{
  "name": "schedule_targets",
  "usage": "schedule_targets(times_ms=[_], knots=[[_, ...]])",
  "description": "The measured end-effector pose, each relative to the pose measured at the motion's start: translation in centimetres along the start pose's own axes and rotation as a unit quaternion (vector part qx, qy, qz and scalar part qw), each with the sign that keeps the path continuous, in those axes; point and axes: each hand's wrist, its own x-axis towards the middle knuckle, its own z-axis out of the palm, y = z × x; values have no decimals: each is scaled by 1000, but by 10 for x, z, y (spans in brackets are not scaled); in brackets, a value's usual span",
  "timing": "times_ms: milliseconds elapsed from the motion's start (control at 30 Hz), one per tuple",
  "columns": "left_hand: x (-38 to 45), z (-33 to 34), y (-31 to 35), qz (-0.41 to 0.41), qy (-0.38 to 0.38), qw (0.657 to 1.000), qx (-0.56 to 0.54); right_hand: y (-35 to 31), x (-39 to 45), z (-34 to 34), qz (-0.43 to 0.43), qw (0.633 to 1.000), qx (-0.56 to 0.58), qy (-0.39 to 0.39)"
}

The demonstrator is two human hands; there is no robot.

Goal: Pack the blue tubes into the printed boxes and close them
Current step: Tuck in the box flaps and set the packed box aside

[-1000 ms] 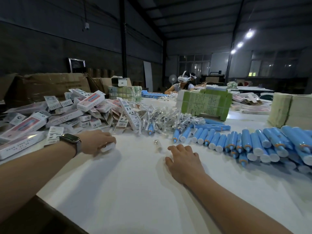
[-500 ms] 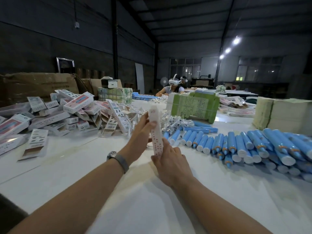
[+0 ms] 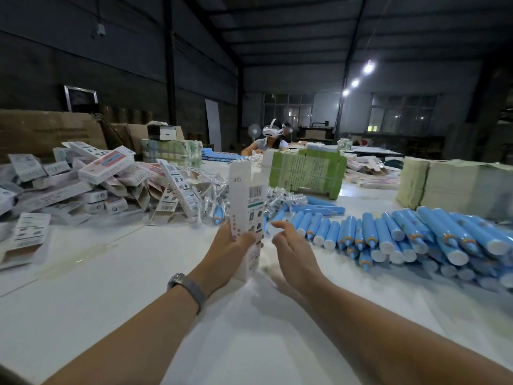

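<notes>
Dim warehouse: dark walls (image 3: 83, 51), ceiling lamps (image 3: 368, 68), far windows (image 3: 402, 112), white table (image 3: 111, 287).

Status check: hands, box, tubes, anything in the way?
Left hand grips upright printed box, top flap open. Right hand open beside it, empty. Blue tubes piled at right, none in hand. Path to them unobstructed.

Upright printed box (image 3: 248, 201) in left hand (image 3: 227, 247)

Legible: "OP", printed upside down near the top flap of the upright white printed cardboard box (image 3: 247, 201); a barcode at 3 o'clock of it, digits too small. Print on other cartons too blurred.
</notes>
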Motion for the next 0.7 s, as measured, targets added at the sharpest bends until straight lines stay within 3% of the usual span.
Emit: schedule_targets(times_ms=[67,133,200,267,500,700], knots=[[0,2,1,5,-3,1000,4,13,21,-12,-30,964,-264,12],[3,1,-1,1,-4,1000,2,22,44,-23,-13,887,-461,-22],[3,2,-2,-6,-1,1000,-9,27,58,-32,41,829,-554,-63],[4,2,-2,-8,-2,1000,-12,32,68,-38,82,799,-590,-85],[9,0,-9,-11,-9,1000,-7,29,71,-33,38,783,-616,-75],[7,3,-3,-14,-12,1000,0,8,62,-19,27,819,-565,-96]])
